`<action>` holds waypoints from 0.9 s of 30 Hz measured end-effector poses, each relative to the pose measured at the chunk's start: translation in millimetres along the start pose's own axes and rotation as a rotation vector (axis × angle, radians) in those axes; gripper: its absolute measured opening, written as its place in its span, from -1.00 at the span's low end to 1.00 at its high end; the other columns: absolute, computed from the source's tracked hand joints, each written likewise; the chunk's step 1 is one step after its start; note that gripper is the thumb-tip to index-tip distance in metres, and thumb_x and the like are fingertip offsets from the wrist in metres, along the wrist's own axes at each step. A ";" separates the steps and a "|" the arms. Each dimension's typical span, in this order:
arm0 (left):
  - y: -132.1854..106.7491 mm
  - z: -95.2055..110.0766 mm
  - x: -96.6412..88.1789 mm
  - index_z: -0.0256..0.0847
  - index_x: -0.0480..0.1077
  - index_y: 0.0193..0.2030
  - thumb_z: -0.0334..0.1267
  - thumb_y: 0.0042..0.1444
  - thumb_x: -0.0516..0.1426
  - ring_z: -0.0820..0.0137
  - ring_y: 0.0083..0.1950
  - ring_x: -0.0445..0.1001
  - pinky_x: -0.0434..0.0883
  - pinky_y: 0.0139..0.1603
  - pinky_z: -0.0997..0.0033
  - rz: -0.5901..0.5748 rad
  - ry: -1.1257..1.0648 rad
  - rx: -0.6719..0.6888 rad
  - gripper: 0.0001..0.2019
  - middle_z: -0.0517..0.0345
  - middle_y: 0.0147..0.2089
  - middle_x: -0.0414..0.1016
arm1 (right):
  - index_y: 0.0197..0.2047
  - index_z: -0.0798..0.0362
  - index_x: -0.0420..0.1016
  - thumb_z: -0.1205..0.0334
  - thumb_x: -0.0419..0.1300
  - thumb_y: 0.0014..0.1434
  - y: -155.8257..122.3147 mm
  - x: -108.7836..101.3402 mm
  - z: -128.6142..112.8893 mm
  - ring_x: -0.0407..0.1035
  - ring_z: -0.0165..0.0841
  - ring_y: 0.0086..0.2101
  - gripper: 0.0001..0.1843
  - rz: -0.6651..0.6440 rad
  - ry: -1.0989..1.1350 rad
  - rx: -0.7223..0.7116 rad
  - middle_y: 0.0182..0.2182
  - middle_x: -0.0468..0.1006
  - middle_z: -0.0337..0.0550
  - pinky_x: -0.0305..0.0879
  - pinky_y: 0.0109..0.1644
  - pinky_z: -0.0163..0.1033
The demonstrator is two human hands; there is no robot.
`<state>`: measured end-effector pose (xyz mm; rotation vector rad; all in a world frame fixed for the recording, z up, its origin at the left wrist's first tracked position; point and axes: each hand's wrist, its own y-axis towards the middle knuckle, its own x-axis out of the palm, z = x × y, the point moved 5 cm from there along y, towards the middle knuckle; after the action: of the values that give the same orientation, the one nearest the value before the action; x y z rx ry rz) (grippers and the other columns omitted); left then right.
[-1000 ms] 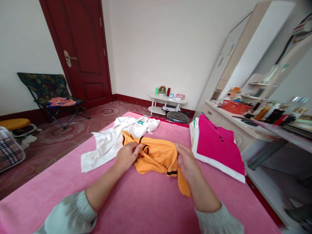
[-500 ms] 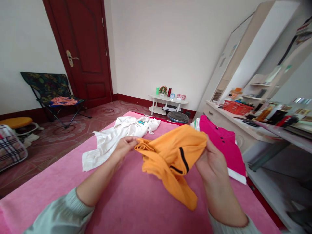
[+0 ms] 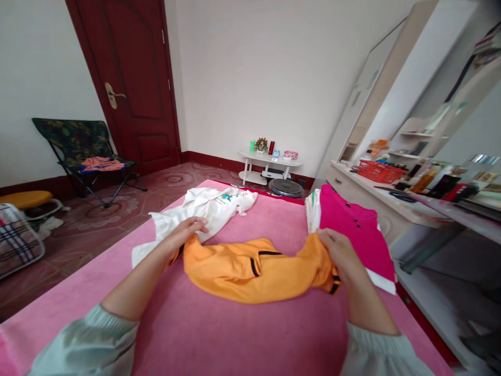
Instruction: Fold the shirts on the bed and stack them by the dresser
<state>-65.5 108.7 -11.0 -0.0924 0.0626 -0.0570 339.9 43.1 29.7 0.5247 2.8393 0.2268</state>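
An orange shirt (image 3: 242,271) with black trim stretches sideways between my two hands, its middle sagging low over the pink bedspread (image 3: 242,339). My left hand (image 3: 187,232) is closed on the garment's left end, beside a crumpled white shirt (image 3: 213,206) with a small blue print. At the other end, my right hand (image 3: 332,248) grips the cloth, with a black-edged part hanging below it. Just right of that hand lies a folded magenta top (image 3: 352,224) with dark buttons, on other folded clothes.
A dressing table (image 3: 391,203) with a red basket (image 3: 379,171) and bottles stands on the right. Beyond the bed are a low white table (image 3: 250,156) and a round dark disc (image 3: 285,188). A folding chair (image 3: 74,141) with clothing on it stands at the left by the door (image 3: 133,78).
The orange shirt was bunched and raised higher; now it is spread wide and lower. My left hand has moved left and my right hand slightly down.
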 end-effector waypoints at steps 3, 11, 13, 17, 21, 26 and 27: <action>-18.2 9.8 41.0 -0.13 0.31 0.16 -0.06 -0.15 0.28 0.31 -0.26 0.48 0.40 -0.27 0.42 -0.317 0.365 0.167 -0.33 0.09 -0.14 0.50 | -0.27 0.07 0.49 -0.03 0.33 -0.16 -11.9 32.1 1.0 0.43 -0.27 -0.29 -0.58 -0.298 -0.312 -0.063 -0.34 0.56 -0.15 0.33 -0.19 -0.22; -42.3 22.2 85.4 -0.05 0.51 -0.40 -0.18 -0.20 0.26 0.29 -0.38 0.41 0.28 -0.28 0.38 -0.319 0.900 0.454 -0.85 0.18 -0.44 0.48 | -0.16 -0.05 0.56 0.29 0.41 -0.42 -28.5 42.4 11.0 0.41 -0.10 -0.21 -0.40 -0.437 -0.965 -0.005 -0.19 0.58 -0.09 0.22 -0.19 -0.13; -38.4 30.7 73.8 -0.09 0.45 -0.44 -0.16 -0.05 0.17 0.32 -0.45 0.38 0.26 -0.34 0.40 -0.152 0.911 0.449 -0.90 0.19 -0.51 0.42 | -0.37 -0.02 0.57 0.29 0.37 -0.34 -26.6 38.7 8.3 0.39 -0.19 -0.35 -0.67 -0.431 -1.057 0.017 -0.36 0.58 -0.14 0.16 -0.33 -0.20; -45.1 69.9 40.1 -0.17 0.40 -0.34 -0.11 0.15 0.00 0.26 -0.17 0.43 0.32 -0.19 0.38 0.290 0.580 0.636 -0.76 0.10 -0.28 0.48 | -0.65 0.03 0.35 0.20 0.23 -0.11 -22.5 38.8 -23.1 0.20 -0.40 -0.55 -0.81 -0.227 -0.816 -0.111 -0.66 0.33 -0.29 -0.04 -0.48 -0.31; -53.3 72.9 53.1 -0.19 0.39 -0.20 -0.04 0.14 0.05 0.26 -0.09 0.42 0.36 -0.08 0.35 0.062 0.196 0.563 -0.73 0.08 -0.17 0.47 | -0.53 0.06 0.34 0.11 0.17 0.03 -42.7 67.9 -60.5 0.17 -0.46 -0.56 -0.78 -0.300 -0.119 -0.165 -0.63 0.29 -0.34 0.01 -0.49 -0.36; -83.2 45.3 121.0 -0.15 0.36 0.02 -0.20 -0.16 0.29 0.22 -0.12 0.46 0.42 -0.11 0.30 -0.655 0.218 0.392 -0.47 0.08 -0.11 0.49 | -0.35 0.08 0.50 0.11 0.27 0.02 -76.7 102.7 -84.7 0.35 -0.40 -0.41 -0.79 -0.593 0.222 -0.085 -0.44 0.50 -0.24 0.22 -0.34 -0.34; -87.0 43.0 126.2 -0.15 0.39 -0.01 -0.23 -0.13 0.26 0.21 -0.14 0.47 0.43 -0.12 0.28 -0.691 0.212 0.356 -0.54 0.09 -0.14 0.51 | -0.32 0.07 0.51 0.11 0.28 0.01 -76.5 100.4 -85.8 0.38 -0.38 -0.37 -0.79 -0.564 0.239 -0.091 -0.40 0.53 -0.22 0.25 -0.30 -0.33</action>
<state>58.4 18.5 32.3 0.2528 0.2287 -0.7660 200.8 0.2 75.9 -0.3496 3.0415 0.3227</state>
